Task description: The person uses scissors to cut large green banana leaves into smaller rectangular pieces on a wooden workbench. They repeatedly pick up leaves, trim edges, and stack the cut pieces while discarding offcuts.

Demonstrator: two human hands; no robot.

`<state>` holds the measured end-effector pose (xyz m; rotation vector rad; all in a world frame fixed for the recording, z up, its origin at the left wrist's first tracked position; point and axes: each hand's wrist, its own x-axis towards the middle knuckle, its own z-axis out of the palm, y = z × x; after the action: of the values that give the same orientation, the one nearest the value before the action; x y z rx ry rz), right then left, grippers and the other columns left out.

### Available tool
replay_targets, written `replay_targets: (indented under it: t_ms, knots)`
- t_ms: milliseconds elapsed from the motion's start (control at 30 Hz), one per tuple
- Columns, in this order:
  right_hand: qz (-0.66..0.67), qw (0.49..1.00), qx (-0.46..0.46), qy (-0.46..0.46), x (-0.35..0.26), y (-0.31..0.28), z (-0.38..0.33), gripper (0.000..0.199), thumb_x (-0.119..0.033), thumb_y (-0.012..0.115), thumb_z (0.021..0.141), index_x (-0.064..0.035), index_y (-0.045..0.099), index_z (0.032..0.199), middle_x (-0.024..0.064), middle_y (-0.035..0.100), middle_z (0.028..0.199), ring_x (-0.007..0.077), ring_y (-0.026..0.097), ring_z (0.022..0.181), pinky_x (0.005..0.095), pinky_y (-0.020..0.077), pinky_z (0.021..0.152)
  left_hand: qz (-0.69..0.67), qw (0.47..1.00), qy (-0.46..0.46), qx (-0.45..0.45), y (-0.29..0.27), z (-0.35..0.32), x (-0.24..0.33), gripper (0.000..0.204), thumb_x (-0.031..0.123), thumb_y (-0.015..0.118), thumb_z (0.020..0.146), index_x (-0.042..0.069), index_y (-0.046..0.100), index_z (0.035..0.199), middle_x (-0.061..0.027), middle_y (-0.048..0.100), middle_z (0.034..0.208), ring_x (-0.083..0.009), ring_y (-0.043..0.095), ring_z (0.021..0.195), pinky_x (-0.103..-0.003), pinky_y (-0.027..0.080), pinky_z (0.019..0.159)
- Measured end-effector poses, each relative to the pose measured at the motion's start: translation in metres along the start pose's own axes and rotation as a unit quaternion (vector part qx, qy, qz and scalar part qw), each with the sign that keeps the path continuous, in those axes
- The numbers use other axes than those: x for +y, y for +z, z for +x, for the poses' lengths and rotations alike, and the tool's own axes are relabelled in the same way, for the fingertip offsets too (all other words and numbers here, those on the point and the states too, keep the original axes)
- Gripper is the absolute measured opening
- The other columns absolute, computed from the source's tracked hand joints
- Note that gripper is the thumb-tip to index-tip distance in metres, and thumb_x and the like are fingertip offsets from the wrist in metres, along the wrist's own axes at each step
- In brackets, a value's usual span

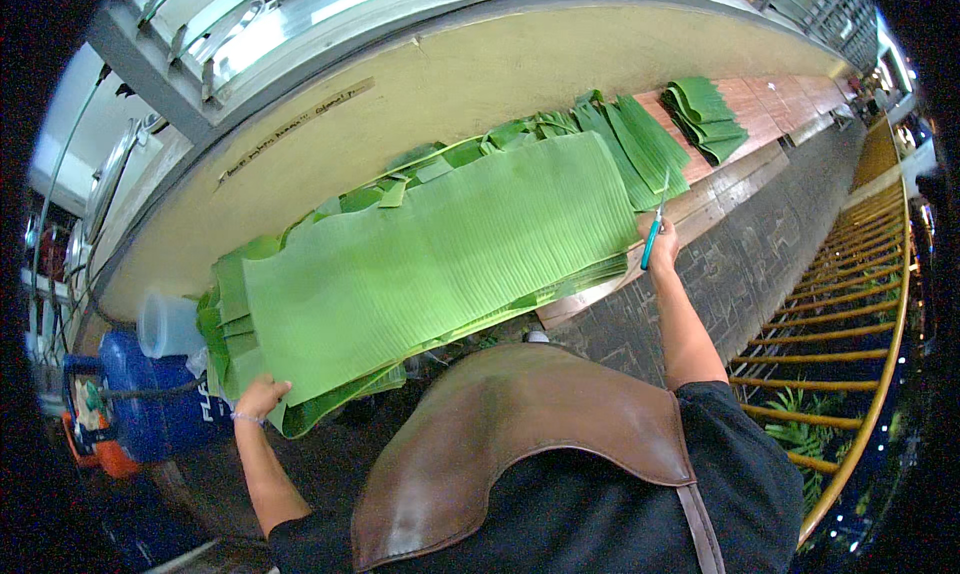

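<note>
A large green banana leaf sheet (440,259) lies spread across a stack of similar leaves on a ledge. My left hand (260,396) grips the leaf's left lower corner. My right hand (660,244) is at the sheet's right edge, closed on a knife with a turquoise handle (651,242) and its blade pointing up. I wear a brown leather apron (510,434) over a black shirt.
More cut leaf pieces (640,144) and a folded leaf pile (708,117) lie further right on the red-brown counter (780,104). A clear plastic jug (168,324) and a blue gas cylinder (150,394) stand at left. A yellow railing (850,304) runs at right.
</note>
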<state>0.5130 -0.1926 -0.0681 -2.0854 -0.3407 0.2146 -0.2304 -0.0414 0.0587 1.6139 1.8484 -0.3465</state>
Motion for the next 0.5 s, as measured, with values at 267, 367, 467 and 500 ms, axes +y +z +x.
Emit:
replay_targets:
  t_ms: [267, 367, 467, 500]
  knots:
    - [-0.169, 0.969, -0.123, -0.131, -0.001, 0.022, 0.062, 0.061, -0.011, 0.078, 0.064, -0.0128, 0.059, 0.122, 0.0140, 0.066, 0.088, 0.0236, 0.064, 0.082, 0.0361, 0.0498, 0.074, -0.299, 0.908, 0.120, 0.267, 0.060, 0.072, -0.024, 0.034, -0.003, 0.064, 0.068, 0.004, 0.057, 0.100, -0.0049, 0.057, 0.073, -0.0154, 0.054, 0.066, -0.030, 0.046, 0.062]
    - [-0.139, 0.974, -0.167, -0.055, 0.020, 0.047, 0.083, 0.065, -0.004, 0.079, 0.059, -0.0115, 0.059, 0.120, 0.0068, 0.065, 0.084, 0.0187, 0.061, 0.075, 0.0343, 0.0505, 0.067, -0.211, 0.930, 0.029, 0.299, 0.057, 0.066, -0.006, 0.050, -0.012, 0.057, 0.069, 0.008, 0.056, 0.115, -0.0048, 0.059, 0.084, -0.0139, 0.054, 0.072, -0.027, 0.046, 0.063]
    - [0.079, 0.956, -0.282, -0.002, 0.031, 0.044, 0.102, 0.057, -0.009, 0.081, 0.058, -0.0077, 0.061, 0.111, 0.0065, 0.064, 0.079, 0.0193, 0.061, 0.068, 0.0325, 0.0499, 0.063, -0.328, 0.877, 0.128, 0.327, 0.047, 0.033, 0.031, 0.066, -0.018, 0.048, 0.070, 0.011, 0.051, 0.129, -0.0041, 0.059, 0.097, -0.0106, 0.051, 0.069, -0.024, 0.045, 0.061]
    - [0.066, 0.952, -0.294, -0.056, 0.025, 0.036, 0.115, 0.053, -0.009, 0.080, 0.060, -0.0075, 0.061, 0.109, 0.0042, 0.062, 0.076, 0.0168, 0.059, 0.065, 0.0304, 0.0480, 0.059, -0.348, 0.873, 0.158, 0.304, 0.041, 0.017, 0.044, 0.067, -0.018, 0.048, 0.069, 0.011, 0.052, 0.130, -0.0033, 0.058, 0.099, -0.0092, 0.049, 0.067, -0.023, 0.044, 0.060]
